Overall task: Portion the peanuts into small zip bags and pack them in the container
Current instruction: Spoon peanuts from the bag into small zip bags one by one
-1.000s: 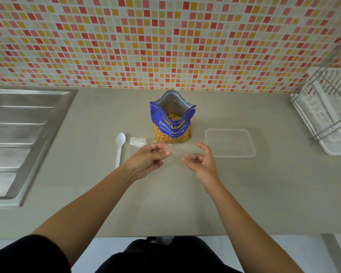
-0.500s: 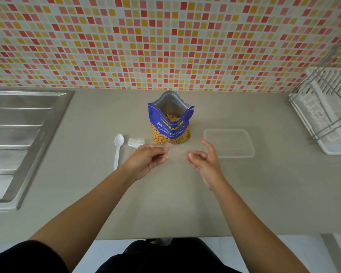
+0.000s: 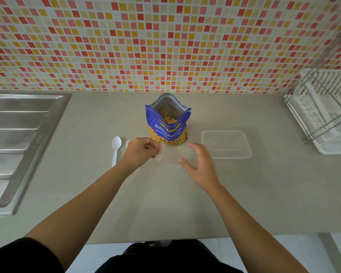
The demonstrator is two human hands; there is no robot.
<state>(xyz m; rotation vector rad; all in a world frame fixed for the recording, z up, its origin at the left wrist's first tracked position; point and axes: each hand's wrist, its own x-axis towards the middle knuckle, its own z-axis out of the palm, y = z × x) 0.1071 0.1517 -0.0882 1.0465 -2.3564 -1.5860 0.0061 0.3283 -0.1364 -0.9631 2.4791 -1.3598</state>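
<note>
An open blue bag of salted peanuts (image 3: 168, 125) stands upright at the middle of the counter, with nuts showing inside. Just in front of it my left hand (image 3: 141, 151) pinches the left edge of a small clear zip bag (image 3: 170, 154), which is hard to make out. My right hand (image 3: 198, 164) hovers at the bag's right side with fingers spread; whether it touches the bag I cannot tell. A clear rectangular container (image 3: 226, 144) lies to the right of the peanut bag. A white plastic spoon (image 3: 116, 148) lies to the left.
A steel sink drainboard (image 3: 18, 144) fills the left side. A white dish rack (image 3: 327, 113) stands at the right edge. The tiled wall rises right behind the peanut bag. The counter's front edge runs near my body.
Both hands have shifted slightly away from me toward the peanut bag. My right hand has spread its fingers wider beside the zip bag, and my left hand now hides the spare bags by the spoon.
</note>
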